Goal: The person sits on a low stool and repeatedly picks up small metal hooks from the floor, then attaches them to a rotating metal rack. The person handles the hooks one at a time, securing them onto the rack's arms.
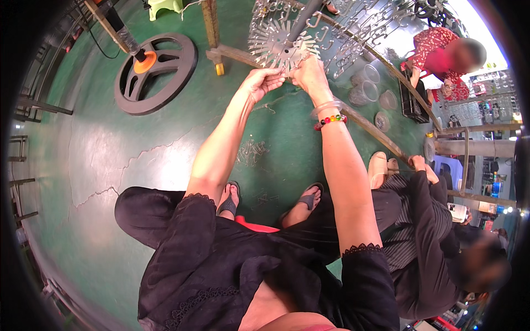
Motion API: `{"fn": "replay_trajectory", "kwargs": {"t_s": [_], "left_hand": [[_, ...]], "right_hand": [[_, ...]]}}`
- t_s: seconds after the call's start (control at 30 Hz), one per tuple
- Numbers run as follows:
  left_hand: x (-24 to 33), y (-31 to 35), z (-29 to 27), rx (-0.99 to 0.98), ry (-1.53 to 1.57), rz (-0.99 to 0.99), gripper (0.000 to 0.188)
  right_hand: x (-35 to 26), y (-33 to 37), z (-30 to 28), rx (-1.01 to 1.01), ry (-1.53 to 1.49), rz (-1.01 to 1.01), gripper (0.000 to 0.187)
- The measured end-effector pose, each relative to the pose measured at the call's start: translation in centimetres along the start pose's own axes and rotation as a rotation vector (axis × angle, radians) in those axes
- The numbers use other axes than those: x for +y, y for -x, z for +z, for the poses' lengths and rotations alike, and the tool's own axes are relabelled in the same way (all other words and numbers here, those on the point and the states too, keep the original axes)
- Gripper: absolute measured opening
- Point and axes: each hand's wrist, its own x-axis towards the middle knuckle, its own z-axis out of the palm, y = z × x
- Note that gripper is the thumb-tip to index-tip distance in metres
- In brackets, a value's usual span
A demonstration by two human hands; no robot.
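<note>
Both hands work at the lower edge of a metal disc (281,44) with toothed rim, mounted on a pole (305,19) and hung about with wire hooks (353,33). The left hand (264,80) meets the disc rim from below-left; its grip is closed, fingers pinched on something small at the rim that we cannot make out. The right hand (310,74) sits just beside it, touching the rim from below-right; its grip is also closed at the rim, though we cannot tell whether it holds a hook or the disc itself. The right wrist carries a clear bangle (326,106) and a beaded bracelet (330,119).

Risks, as we judge them:
- The rim teeth are thin and close-set; a slip of either pinch could scrape a fingertip.
- A loosened pinch could drop a small piece to the green floor (110,165), where a pile of similar wire pieces (251,151) already lies near the feet.
- The bangle hangs near the hooks and could snag.

A second person sits close at the right, one hand (418,161) on a slanted bar (375,132); an elbow bump is possible. A black wheel (155,71) lies well apart, upper left.
</note>
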Motion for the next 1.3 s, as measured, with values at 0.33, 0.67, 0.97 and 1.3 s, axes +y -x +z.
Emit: {"fn": "replay_trajectory", "kwargs": {"t_s": [0.33, 0.67, 0.97, 1.3], "left_hand": [[0.1, -0.2, 0.0, 0.008, 0.001, -0.012, 0.022], [0.0, 0.1, 0.5, 0.014, 0.000, -0.031, 0.021], [0.0, 0.3, 0.2, 0.002, 0.036, -0.022, 0.020], [-0.5, 0.0, -0.1, -0.024, 0.037, -0.034, 0.022]], "right_hand": [[0.2, -0.9, -0.4, -0.181, 0.021, 0.234, 0.012], [0.6, -1.3, -0.3, -0.185, 0.002, 0.205, 0.018], [-1.3, -0.9, -1.2, -0.278, -0.203, 0.239, 0.014], [-1.1, -0.6, -1.2, -0.170, -0.077, 0.310, 0.015]]}}
